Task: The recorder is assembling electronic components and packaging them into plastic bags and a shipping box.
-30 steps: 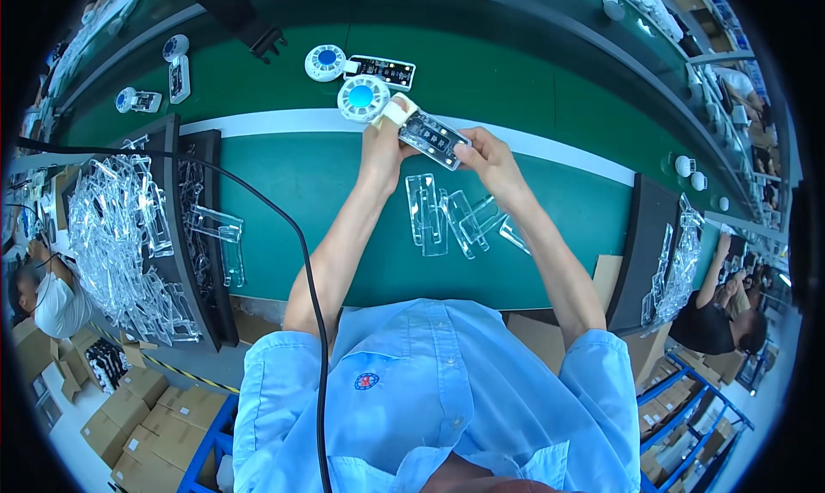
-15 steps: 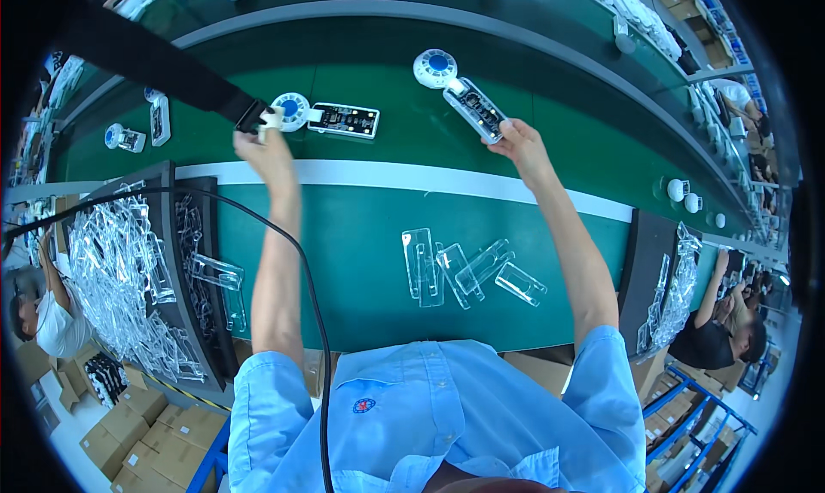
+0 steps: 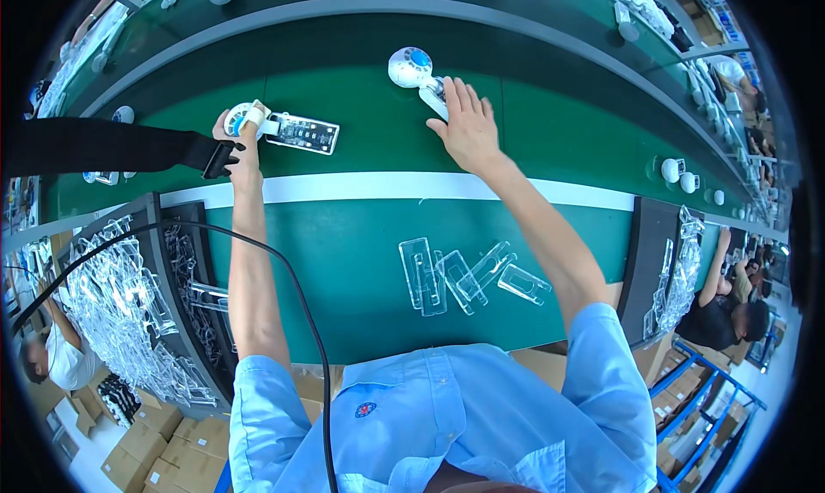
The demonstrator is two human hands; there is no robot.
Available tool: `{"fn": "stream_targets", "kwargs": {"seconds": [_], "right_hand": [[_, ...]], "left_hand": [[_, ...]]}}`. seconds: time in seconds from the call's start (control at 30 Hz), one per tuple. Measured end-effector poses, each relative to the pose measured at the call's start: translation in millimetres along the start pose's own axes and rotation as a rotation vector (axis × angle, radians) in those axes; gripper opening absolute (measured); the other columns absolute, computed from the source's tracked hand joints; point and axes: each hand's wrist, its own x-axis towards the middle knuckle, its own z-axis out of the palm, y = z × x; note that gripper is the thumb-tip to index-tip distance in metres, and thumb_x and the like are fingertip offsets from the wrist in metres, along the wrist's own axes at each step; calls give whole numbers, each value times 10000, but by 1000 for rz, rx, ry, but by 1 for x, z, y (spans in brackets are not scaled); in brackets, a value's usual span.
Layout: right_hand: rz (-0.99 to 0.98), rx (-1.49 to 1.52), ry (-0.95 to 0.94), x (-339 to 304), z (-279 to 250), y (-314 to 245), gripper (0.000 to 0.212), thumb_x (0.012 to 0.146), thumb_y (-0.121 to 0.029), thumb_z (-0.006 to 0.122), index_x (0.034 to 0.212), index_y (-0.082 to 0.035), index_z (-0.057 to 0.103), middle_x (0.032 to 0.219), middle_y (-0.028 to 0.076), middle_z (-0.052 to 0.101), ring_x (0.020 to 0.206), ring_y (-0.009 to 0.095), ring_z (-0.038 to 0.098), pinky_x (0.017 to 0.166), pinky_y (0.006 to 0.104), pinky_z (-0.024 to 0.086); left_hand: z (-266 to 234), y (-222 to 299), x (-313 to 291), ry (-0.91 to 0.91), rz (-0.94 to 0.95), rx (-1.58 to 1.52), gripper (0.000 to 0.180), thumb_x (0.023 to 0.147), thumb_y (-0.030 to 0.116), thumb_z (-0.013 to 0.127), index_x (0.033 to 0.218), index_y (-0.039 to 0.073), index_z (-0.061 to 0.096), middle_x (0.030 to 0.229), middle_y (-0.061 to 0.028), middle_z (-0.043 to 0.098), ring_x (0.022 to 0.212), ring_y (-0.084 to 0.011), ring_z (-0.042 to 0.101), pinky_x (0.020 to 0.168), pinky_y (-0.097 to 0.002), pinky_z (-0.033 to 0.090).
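On the green belt, my left hand is closed round the round head of a white device. Its rectangular body points right and shows a circuit board. A pale cover sits over the thumb or a finger of this hand. Farther right, a second white device has a round head with a blue centre. My right hand lies flat over that one's body, fingers stretched out, hiding most of it. Several clear plastic shells lie on the green table between my forearms.
At the left, a dark bin holds a heap of clear plastic parts; another dark bin stands at the right. White devices sit far right on the belt. A black cable and strap cross the view.
Both devices have shifted left on the belt, and my left hand with one. My right hand has gone from pinching the second device's end to lying spread over its body.
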Motion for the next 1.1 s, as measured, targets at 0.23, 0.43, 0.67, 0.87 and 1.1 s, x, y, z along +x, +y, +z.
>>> {"fn": "stream_targets", "kwargs": {"seconds": [0.23, 0.43, 0.67, 0.87, 1.1], "right_hand": [[-113, -8, 194, 18, 19, -20, 567, 806, -233, 630, 1290, -73, 383, 1276, 146, 442, 1183, 351, 417, 963, 499, 344], [34, 307, 192, -61, -79, -18, 421, 869, -248, 573, 1238, -73, 473, 1269, 158, 465, 1156, 342, 463, 901, 417, 435], [-1, -76, -197, -285, -124, 7, 423, 789, -130, 637, 1187, -67, 509, 1072, 157, 558, 929, 304, 557, 794, 386, 471], [423, 231, -333, -285, -116, 51, 417, 827, -172, 596, 1202, -35, 473, 1007, 130, 580, 912, 289, 571, 714, 370, 478], [376, 67, -232, -288, -151, 125, 490, 846, -143, 558, 1305, -62, 405, 1281, 166, 460, 1182, 315, 451, 914, 417, 426]], "left_hand": [[30, 2, -22, -173, -100, -301, 543, 782, 100, 700, 1220, 20, 389, 1093, -146, 516, 957, -208, 572, 829, -314, 481], [46, 5, -40, -320, -164, -727, 572, 780, 82, 709, 1216, -66, 370, 1116, -165, 541, 995, -240, 579, 862, -350, 485], [80, 39, -99, -332, -151, -786, 455, 779, 89, 705, 1150, -20, 464, 1055, -132, 569, 979, -218, 580, 845, -342, 482], [127, 78, -165, -435, -279, -1062, 406, 845, 311, 639, 1108, 35, 503, 1037, -119, 582, 958, -261, 582, 857, -409, 496], [209, 92, -282, -636, -559, -890, 459, 857, 441, 591, 1077, 42, 529, 999, -152, 594, 956, -320, 594, 847, -488, 496]]}}
